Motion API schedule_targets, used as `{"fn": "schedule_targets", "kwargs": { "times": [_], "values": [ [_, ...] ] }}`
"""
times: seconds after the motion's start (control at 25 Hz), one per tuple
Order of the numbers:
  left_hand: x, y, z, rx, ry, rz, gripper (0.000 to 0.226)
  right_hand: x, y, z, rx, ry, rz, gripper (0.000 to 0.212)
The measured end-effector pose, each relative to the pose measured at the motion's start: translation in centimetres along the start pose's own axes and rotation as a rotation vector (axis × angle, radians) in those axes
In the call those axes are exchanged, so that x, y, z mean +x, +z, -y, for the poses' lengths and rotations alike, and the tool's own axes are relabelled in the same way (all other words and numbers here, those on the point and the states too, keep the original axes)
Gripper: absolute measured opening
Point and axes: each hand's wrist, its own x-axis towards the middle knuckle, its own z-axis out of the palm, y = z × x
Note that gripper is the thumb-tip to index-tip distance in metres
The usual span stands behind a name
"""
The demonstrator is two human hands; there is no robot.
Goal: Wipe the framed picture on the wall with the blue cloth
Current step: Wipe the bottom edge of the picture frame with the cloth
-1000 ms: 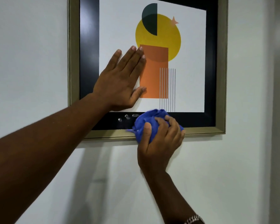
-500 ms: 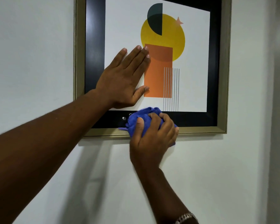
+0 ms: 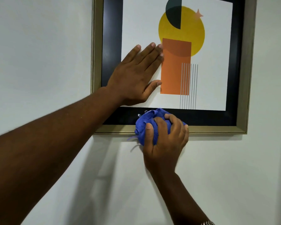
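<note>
While the left hand [image 3: 136,77] lay flat, fingers spread, on the framed picture [image 3: 174,65] on the wall, prob. to steady it, the right hand [image 3: 165,140] had its grip clamped on the bunched blue cloth [image 3: 146,125], pressed vs. the frame's bottom edge.

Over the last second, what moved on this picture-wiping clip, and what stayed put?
The right hand, gripping the bunched blue cloth, slid leftward along the bottom edge of the framed picture, from under the grey stripes toward the middle of the lower rail. Nothing was picked up or released. The left hand stayed flat on the glass, fingertips at the orange rectangle. The view shifted slightly.
</note>
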Motion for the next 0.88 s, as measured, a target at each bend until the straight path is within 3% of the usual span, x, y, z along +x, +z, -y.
{"fn": "schedule_targets", "kwargs": {
  "times": [0.16, 0.28, 0.44, 0.68, 0.8, 0.88],
  "values": [
    [0.1, -0.1, 0.1, -0.049, -0.019, 0.004, 0.067, 0.8, 1.1, 2.9, -0.012, 0.186, -0.038, 0.03],
    [0.1, -0.3, 0.1, -0.11, -0.036, -0.009, 0.064, 0.6, 1.9, 4.6, -0.056, 0.179, -0.026, 0.035],
    [-0.1, -0.4, 0.0, -0.129, -0.035, -0.027, 0.065, 0.7, 2.2, 5.2, -0.097, 0.209, 0.001, 0.024],
    [-1.0, -0.5, 0.1, -0.025, -0.029, 0.05, 0.066, 1.9, 0.2, 2.4, -0.112, 0.083, 0.049, 0.013],
    [-1.9, -1.0, -0.5, -0.033, -0.103, 0.129, 0.064, 2.9, -1.2, 0.1, -0.105, 0.109, 0.06, 0.011],
    [-2.7, -2.2, -2.3, -0.189, -0.217, 0.132, 0.063, 3.9, -2.5, -1.7, -0.091, 0.117, 0.071, 0.011]
  ]
}}
